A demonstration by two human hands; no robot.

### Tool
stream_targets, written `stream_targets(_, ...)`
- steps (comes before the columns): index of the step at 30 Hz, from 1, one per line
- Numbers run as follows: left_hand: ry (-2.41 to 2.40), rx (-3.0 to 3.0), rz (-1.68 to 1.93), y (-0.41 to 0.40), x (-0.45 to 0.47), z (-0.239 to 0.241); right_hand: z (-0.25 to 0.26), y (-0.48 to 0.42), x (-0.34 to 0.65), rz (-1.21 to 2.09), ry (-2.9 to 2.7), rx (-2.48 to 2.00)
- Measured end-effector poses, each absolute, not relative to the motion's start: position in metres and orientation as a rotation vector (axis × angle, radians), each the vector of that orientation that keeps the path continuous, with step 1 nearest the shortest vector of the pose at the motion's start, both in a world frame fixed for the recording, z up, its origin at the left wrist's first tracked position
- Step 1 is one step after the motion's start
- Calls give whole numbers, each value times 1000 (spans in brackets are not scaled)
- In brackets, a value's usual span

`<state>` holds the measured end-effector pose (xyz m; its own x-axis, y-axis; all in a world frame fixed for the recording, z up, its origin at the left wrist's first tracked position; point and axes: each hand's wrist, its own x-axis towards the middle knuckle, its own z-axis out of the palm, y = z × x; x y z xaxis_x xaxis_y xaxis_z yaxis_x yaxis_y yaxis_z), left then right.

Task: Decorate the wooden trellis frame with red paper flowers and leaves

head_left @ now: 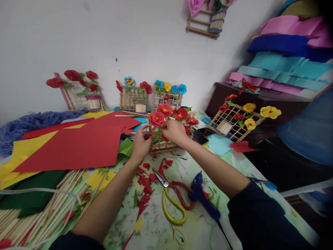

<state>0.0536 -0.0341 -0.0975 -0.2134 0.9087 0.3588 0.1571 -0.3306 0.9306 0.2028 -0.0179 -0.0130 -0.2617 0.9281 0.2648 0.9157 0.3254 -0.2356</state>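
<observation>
A small stick lattice with red paper flowers and green leaves stands on the table in front of me. At its left edge is my left hand, thumb and fingers curled together by the sticks. My right hand reaches across the front, its fingertips pinched just below the red blooms; what they grip is hidden. Nearer to me lie scissors with yellow and red handles, blades partly apart. A blue glue gun rests to their right, among red paper scraps.
Red paper sheets and wooden sticks cover the left side. Finished-looking flower lattices lean along the wall, and another stands at right. A phone lies behind my right wrist. Coloured material is stacked on a dark cabinet.
</observation>
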Motion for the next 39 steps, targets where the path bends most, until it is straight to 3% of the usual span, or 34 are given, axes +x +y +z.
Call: stream_targets(39,1217,1357,1600,-42,54,-93,-9,-24,207,5,-2249,-1576)
